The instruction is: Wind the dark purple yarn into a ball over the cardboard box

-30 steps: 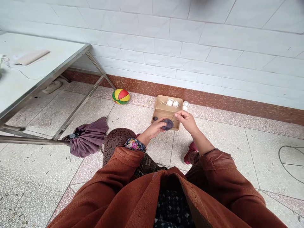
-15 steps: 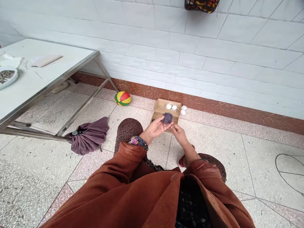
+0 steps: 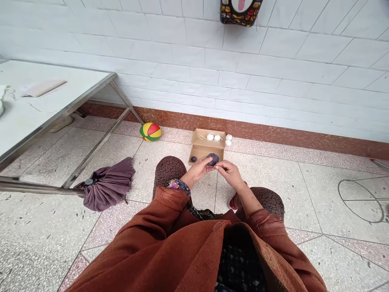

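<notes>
My left hand [image 3: 199, 169] is closed around a dark purple-grey ball of yarn [image 3: 213, 158], thumb on its near side. Close against the ball, my right hand [image 3: 230, 173] pinches with thumb and forefinger; a strand between the fingertips is too fine to make out. Below and beyond the hands, an open cardboard box [image 3: 200, 151] lies on the floor. Two white yarn balls [image 3: 214, 137] with loose strands rest in its far part, and a small dark ball [image 3: 193, 159] sits in the near left corner. Two more white balls [image 3: 229, 140] lie just right of the box.
A striped ball [image 3: 150, 132] rests by the leg of a white-topped metal table [image 3: 60, 97] at left. A folded purple umbrella [image 3: 109, 184] lies on the floor. A wire ring frame [image 3: 360, 200] is at right, and a dark patterned basket [image 3: 240, 14] hangs on the tiled wall.
The camera view has shifted, bringing more of the hanging basket into sight. My left hand has turned over the yarn ball, and my right fingers have come closer to it.
</notes>
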`<control>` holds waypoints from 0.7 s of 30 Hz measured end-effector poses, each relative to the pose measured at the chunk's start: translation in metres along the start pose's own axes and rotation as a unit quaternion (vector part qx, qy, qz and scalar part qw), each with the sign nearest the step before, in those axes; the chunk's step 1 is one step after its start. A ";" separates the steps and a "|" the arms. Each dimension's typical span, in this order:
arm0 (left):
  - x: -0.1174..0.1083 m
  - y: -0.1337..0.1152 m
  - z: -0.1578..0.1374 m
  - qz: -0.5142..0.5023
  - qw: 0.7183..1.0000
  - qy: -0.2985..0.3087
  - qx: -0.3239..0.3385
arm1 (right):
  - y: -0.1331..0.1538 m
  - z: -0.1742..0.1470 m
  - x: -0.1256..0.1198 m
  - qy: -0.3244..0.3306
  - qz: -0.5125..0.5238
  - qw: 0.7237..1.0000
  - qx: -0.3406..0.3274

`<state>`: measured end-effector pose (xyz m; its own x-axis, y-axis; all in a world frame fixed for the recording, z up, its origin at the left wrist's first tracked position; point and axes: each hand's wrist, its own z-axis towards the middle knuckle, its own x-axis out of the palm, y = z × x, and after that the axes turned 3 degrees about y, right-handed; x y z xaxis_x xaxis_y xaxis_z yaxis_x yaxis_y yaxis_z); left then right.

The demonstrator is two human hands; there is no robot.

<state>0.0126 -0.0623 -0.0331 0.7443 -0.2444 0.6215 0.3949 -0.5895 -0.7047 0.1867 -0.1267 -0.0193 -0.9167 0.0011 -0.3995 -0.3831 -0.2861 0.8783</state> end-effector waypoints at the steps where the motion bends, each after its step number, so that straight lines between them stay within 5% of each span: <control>1: -0.003 -0.001 -0.003 0.007 1.000 0.011 0.003 | 0.003 0.005 0.001 -0.008 -0.008 1.000 -0.004; 8: -0.029 0.000 -0.022 0.045 0.998 0.046 -0.014 | 0.004 0.039 0.021 -0.031 -0.020 0.999 0.032; 13: -0.036 -0.007 -0.036 -0.022 0.994 0.106 -0.012 | -0.011 0.048 0.046 -0.056 0.025 0.992 0.108; 21: -0.044 -0.022 -0.038 -0.135 0.990 0.025 0.018 | -0.020 0.022 0.071 -0.018 -0.020 0.991 0.133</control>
<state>-0.0488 -0.0676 -0.0317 0.5811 -0.1195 0.8050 0.5965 -0.6104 -0.5212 0.1267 -0.0997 -0.0600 -0.9014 0.0425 -0.4309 -0.4320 -0.0216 0.9016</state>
